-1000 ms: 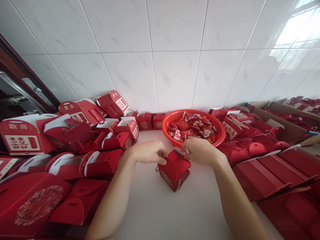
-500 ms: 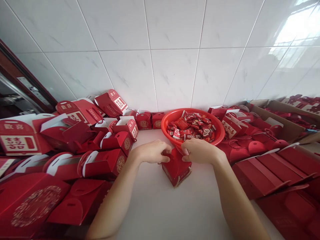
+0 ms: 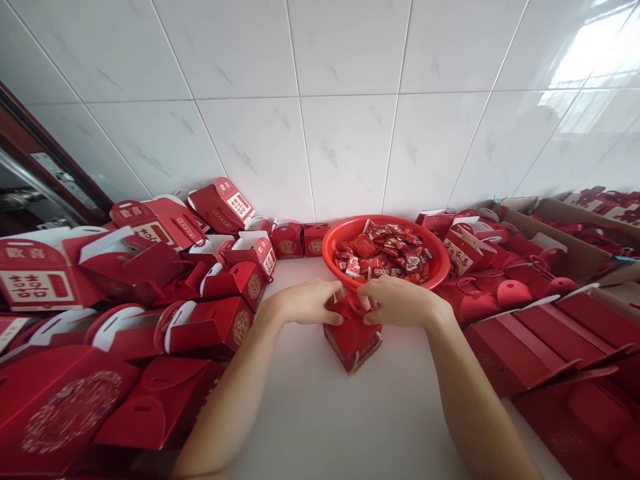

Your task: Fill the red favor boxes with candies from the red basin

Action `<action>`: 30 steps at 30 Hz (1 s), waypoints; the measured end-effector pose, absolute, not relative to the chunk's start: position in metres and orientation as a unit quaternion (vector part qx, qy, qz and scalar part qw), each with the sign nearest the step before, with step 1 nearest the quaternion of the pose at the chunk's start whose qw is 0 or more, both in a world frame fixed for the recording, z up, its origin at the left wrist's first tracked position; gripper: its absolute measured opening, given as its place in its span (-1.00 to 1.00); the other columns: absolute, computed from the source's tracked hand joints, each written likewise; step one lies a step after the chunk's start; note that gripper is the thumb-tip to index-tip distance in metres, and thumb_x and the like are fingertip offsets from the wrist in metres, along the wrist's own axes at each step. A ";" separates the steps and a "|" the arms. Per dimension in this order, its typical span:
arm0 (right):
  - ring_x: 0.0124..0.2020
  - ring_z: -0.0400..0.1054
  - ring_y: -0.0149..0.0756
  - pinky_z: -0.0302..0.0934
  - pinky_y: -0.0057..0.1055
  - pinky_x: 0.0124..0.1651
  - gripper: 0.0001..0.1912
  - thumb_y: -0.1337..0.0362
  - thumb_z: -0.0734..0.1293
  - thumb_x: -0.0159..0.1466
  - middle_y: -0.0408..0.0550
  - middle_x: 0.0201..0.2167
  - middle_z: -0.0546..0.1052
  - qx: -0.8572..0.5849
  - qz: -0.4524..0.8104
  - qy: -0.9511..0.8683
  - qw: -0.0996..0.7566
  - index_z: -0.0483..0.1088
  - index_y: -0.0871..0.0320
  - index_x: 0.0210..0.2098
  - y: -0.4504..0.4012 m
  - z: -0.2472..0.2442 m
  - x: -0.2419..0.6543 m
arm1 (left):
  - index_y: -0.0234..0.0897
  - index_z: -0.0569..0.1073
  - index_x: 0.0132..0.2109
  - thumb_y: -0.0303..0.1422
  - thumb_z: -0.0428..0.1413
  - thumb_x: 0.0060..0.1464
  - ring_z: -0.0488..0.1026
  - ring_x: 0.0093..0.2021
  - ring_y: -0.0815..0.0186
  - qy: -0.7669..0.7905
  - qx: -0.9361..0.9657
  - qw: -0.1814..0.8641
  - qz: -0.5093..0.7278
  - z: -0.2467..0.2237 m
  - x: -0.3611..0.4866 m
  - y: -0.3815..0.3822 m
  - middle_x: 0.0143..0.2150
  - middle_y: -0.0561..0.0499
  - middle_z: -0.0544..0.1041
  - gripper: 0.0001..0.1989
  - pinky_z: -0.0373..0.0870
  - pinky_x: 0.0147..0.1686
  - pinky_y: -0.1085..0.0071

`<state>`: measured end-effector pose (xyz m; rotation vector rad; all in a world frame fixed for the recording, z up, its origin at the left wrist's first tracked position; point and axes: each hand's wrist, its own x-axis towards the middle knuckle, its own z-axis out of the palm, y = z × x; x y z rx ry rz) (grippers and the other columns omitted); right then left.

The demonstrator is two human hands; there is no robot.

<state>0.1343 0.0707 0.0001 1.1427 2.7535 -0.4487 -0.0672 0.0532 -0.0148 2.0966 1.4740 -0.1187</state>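
Note:
A small red gift box (image 3: 353,340) with a twisted cord along its near edge rests on the white table in front of me. My left hand (image 3: 315,301) grips its upper left side, thumb on the top flap and the other fingers hidden behind. From the right, my right hand (image 3: 393,300) holds the box's top flap between bent fingers and thumb. Just behind both hands stands an orange-red plastic basket (image 3: 327,250) filled with red-wrapped candies (image 3: 385,252).
Several red gift boxes (image 3: 210,327), many with open lids, crowd the left side. More red boxes (image 3: 530,343) lie on the right, with a cardboard carton (image 3: 580,260) behind them. A tiled wall (image 3: 350,153) closes off the back of the white table (image 3: 350,427).
My right hand has shifted slightly left, its fingers bending closer over the box's top. The box and my left hand have barely moved.

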 end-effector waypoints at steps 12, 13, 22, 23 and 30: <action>-0.25 0.47 -0.23 0.10 -0.49 -0.35 -0.69 0.38 0.33 0.18 -0.06 -0.31 0.62 0.383 -0.165 0.906 0.071 0.59 0.05 -0.12 0.069 0.000 0.130 | -0.21 0.35 -0.04 -0.18 0.19 0.02 0.44 -0.18 0.21 0.540 0.777 0.322 -0.042 -0.021 -0.070 0.058 -0.08 -0.01 0.50 -0.61 0.30 -0.29 0.38; -0.27 0.48 -0.24 0.10 -0.49 -0.35 -0.69 0.39 0.33 0.18 -0.06 -0.31 0.63 0.386 -0.169 0.904 0.068 0.60 0.06 -0.12 0.069 0.000 0.130 | -0.21 0.36 -0.05 -0.18 0.19 0.03 0.43 -0.19 0.22 0.534 0.780 0.325 -0.044 -0.021 -0.069 0.058 -0.09 -0.01 0.50 -0.63 0.29 -0.30 0.38; -0.27 0.50 -0.24 0.09 -0.49 -0.40 -0.73 0.38 0.37 0.18 -0.06 -0.37 0.62 0.380 -0.175 0.906 0.067 0.62 0.07 -0.16 0.071 -0.001 0.130 | -0.22 0.38 -0.09 -0.21 0.19 0.02 0.39 -0.24 0.25 0.522 0.784 0.330 -0.056 -0.023 -0.066 0.061 -0.17 0.03 0.48 -0.67 0.23 -0.34 0.38; -0.27 0.50 -0.24 0.09 -0.49 -0.39 -0.74 0.38 0.38 0.18 -0.06 -0.37 0.62 0.380 -0.174 0.906 0.068 0.61 0.06 -0.16 0.071 -0.001 0.130 | -0.22 0.38 -0.09 -0.21 0.19 0.02 0.39 -0.24 0.25 0.523 0.784 0.329 -0.057 -0.023 -0.066 0.061 -0.17 0.04 0.48 -0.67 0.22 -0.34 0.38; -0.23 0.51 -0.21 0.13 -0.48 -0.35 -0.70 0.38 0.37 0.17 -0.03 -0.30 0.64 0.397 -0.179 0.898 0.066 0.62 0.05 -0.13 0.071 -0.003 0.129 | -0.23 0.38 -0.15 -0.21 0.20 0.00 0.38 -0.27 0.26 0.515 0.793 0.322 -0.049 -0.023 -0.067 0.061 -0.22 0.05 0.47 -0.71 0.21 -0.36 0.38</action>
